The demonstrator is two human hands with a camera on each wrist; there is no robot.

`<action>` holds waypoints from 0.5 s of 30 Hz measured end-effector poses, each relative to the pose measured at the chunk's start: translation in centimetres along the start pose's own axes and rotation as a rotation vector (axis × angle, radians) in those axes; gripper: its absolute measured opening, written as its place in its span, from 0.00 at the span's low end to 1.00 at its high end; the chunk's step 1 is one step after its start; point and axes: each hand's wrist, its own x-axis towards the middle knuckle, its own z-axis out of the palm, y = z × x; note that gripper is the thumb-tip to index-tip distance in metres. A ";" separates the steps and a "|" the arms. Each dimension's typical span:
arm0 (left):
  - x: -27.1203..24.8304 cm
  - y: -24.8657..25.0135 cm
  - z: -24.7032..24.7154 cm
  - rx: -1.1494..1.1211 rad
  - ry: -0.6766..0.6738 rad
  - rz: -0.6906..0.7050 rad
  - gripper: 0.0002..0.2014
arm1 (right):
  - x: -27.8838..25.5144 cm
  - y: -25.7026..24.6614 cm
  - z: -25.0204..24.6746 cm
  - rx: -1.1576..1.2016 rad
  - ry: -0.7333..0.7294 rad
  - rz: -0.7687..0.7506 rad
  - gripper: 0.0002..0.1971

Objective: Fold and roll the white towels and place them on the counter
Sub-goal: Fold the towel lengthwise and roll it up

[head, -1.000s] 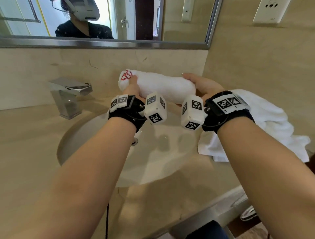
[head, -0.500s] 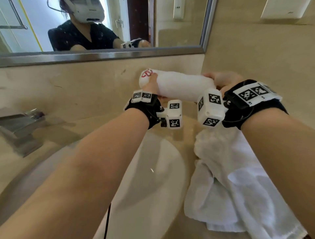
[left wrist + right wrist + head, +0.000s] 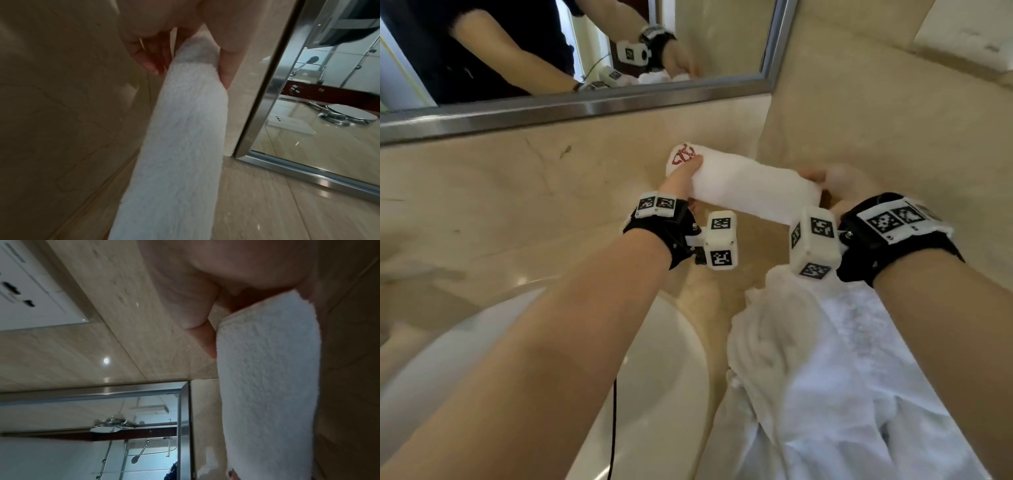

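Note:
Both hands hold a rolled white towel (image 3: 743, 186) crosswise, close to the back wall near the right corner of the beige counter (image 3: 517, 212). Whether it touches the counter I cannot tell. My left hand (image 3: 681, 178) grips its left end, where a red emblem shows. My right hand (image 3: 832, 185) grips the right end. In the left wrist view the left hand (image 3: 189, 71) pinches the roll (image 3: 179, 146) between thumb and fingers. The right wrist view shows the right hand (image 3: 263, 313) wrapped round the roll's (image 3: 267, 386) end. A loose white towel (image 3: 825, 359) lies crumpled under my right forearm.
A white sink basin (image 3: 647, 377) is set into the counter under my left forearm. A steel-framed mirror (image 3: 585, 51) hangs on the back wall and a side wall (image 3: 893, 120) closes the right. A black cable (image 3: 614, 428) hangs below my left arm.
Both hands have carried the rolled towel to the right, from behind the basin toward the counter's right corner, and lower. Their hold on it is unchanged.

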 end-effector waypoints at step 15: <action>6.0 -2.4 4.7 0.378 0.022 -0.145 0.46 | 2.0 3.3 -1.0 0.289 0.193 0.156 0.23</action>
